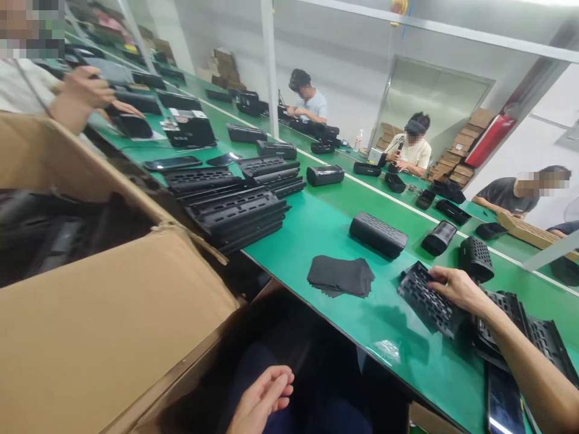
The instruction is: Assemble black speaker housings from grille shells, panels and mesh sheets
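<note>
My right hand (pixel 456 289) is closed on the upper edge of a black perforated grille panel (pixel 427 301), which is tilted over the green table. More perforated black panels (pixel 543 337) lie under and beside my right forearm. My left hand (pixel 265 395) hangs low in front of the table edge, fingers loosely curled together with the thumb against them, and nothing shows in it. Between the two hands, on the table, lies a stack of thin black sheets (pixel 339 275). Behind the stack sits a black speaker-like housing with a perforated top (pixel 377 234).
An open cardboard box (pixel 113 325) holding dark parts stands at left. Stacked black slotted panels (pixel 239 211) lie along the table edge. A phone (pixel 504 398) is at lower right. Further housings (pixel 325 175) dot the green table (pixel 298 235). Several people work around it.
</note>
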Available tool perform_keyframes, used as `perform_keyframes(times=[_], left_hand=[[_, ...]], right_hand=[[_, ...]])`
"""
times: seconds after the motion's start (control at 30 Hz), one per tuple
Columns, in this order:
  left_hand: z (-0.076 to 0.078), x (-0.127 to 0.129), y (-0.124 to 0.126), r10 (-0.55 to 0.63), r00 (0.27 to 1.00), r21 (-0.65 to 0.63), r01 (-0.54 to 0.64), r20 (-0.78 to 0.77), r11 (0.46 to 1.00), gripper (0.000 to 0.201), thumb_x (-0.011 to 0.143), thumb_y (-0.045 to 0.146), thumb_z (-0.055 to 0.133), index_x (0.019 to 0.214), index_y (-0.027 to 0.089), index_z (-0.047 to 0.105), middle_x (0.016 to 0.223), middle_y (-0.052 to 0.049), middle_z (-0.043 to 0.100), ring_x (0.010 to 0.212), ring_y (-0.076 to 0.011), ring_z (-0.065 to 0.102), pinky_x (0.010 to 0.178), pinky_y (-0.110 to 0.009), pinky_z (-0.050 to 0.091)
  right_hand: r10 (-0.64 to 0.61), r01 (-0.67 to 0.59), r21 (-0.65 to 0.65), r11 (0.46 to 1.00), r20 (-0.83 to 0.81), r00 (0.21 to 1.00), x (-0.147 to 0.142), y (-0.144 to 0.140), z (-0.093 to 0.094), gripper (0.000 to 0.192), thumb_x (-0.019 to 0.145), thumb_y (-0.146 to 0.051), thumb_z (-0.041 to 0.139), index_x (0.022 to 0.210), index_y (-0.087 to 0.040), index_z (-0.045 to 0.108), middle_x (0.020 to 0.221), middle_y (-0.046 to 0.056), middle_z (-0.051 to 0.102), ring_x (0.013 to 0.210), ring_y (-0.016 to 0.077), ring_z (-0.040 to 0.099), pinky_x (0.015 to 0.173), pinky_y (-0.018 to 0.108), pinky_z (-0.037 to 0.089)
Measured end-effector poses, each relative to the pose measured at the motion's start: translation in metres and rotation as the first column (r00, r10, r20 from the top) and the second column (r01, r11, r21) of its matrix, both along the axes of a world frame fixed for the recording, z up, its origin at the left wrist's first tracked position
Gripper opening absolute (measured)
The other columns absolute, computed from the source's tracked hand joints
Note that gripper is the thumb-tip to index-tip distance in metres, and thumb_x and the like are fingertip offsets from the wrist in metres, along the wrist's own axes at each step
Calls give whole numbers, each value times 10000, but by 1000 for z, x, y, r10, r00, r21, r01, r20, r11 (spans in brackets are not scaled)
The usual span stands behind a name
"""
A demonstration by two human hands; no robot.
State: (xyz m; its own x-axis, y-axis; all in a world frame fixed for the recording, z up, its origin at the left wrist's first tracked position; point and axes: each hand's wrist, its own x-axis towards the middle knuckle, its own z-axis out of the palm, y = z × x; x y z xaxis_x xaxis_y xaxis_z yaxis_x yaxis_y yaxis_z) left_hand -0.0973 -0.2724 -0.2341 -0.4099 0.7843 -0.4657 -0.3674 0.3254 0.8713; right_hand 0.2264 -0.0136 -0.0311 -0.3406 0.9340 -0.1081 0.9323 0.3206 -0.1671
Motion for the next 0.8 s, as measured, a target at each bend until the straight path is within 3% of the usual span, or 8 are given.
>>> perform_keyframes(times=[0.1,0.2,0.3,0.43,0.53,0.63,0.73,0.8], left_hand=[[2,6,4,-45,999,33,45,-7,998,542,716,724,767,863,203,768,930,-103,751,870,-255,678,743,-325,558],[7,7,11,-102,995,85,102,-5,991,473,757,668,765,851,204,755,916,-90,737,861,-243,668,743,-314,546],[15,4,17,-169,983,151,179,-75,972,420,811,622,734,844,203,742,860,-73,715,829,-233,655,749,-309,534],[38,0,41,-140,919,264,247,-368,932,320,935,510,620,862,218,729,805,-52,689,755,-210,623,725,-306,509],[55,-4,79,-44,787,411,368,-615,834,257,998,377,521,924,221,711,938,-81,725,898,-235,670,853,-353,543],[61,-10,123,82,574,422,490,-814,763,216,980,245,519,1088,202,700,1152,-124,732,1137,-274,658,1054,-453,514],[54,-17,157,117,360,307,531,-926,790,308,936,203,574,1228,185,671,1331,-159,682,1287,-311,611,1205,-576,394],[45,-20,169,87,281,232,540,-956,809,327,933,202,587,1251,185,664,1323,-154,688,1277,-307,623,1235,-609,348]], right_hand=[[212,-230,-152,961,-123,969,-35,-13,-19,115,830,-328,660,852,-251,742,813,-6,734,798,222,674,743,293,507],[307,-345,-253,904,-180,935,-64,-22,-41,46,769,-253,681,748,-242,721,736,-16,712,725,208,661,679,283,496],[309,-353,-271,896,-190,932,-81,-15,-51,81,716,-256,753,793,-242,734,832,-13,744,755,203,678,679,272,488],[176,-199,-153,968,-154,972,-109,11,-63,236,915,-427,623,794,-229,664,772,20,713,735,210,656,646,286,427],[80,-92,-85,992,-129,988,-136,29,-80,254,910,-415,652,745,-229,599,726,25,685,705,213,632,606,283,361],[61,-69,-57,996,-143,988,-150,36,-90,178,876,-294,669,731,-230,589,710,20,676,712,208,627,610,280,328],[75,-84,-36,996,-203,976,-147,35,-86,158,874,-261,626,722,-236,592,689,8,662,693,197,611,625,285,332],[69,-78,-27,997,-258,964,-140,33,-81,182,860,-301,622,697,-240,568,652,2,636,658,194,592,629,291,349]])
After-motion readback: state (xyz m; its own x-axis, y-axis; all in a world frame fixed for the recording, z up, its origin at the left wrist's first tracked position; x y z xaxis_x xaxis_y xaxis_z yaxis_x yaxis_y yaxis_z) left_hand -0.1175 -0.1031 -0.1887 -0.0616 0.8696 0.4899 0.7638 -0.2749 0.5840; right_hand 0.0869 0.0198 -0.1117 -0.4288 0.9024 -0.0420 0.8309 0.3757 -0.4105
